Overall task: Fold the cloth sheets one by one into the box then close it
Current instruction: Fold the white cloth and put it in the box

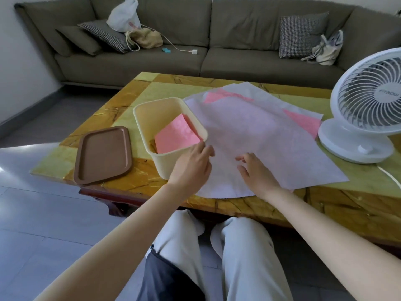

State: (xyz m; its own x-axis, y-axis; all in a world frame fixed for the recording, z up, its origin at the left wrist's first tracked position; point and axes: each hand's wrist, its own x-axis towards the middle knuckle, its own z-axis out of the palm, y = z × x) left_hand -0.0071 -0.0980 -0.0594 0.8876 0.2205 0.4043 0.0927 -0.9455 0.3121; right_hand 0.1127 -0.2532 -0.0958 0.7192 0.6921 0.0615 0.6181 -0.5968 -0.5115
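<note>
Listing left to right on the table [130,90]: brown lid [102,154], off and lying flat; cream box [173,168], open, one folded pink sheet [176,135] leaning inside; left hand [193,164], fingers relaxed, touching the white top sheet [260,131] just beside the box, gripping nothing; right hand [256,172], fingers loosely spread, resting on that sheet; pink sheets [303,122] beneath; white fan [364,105]. Step in hand, by my reckoning: starting the top sheet's fold. Next move calls for pinching an edge and carrying it across without dragging the sheets below.
</note>
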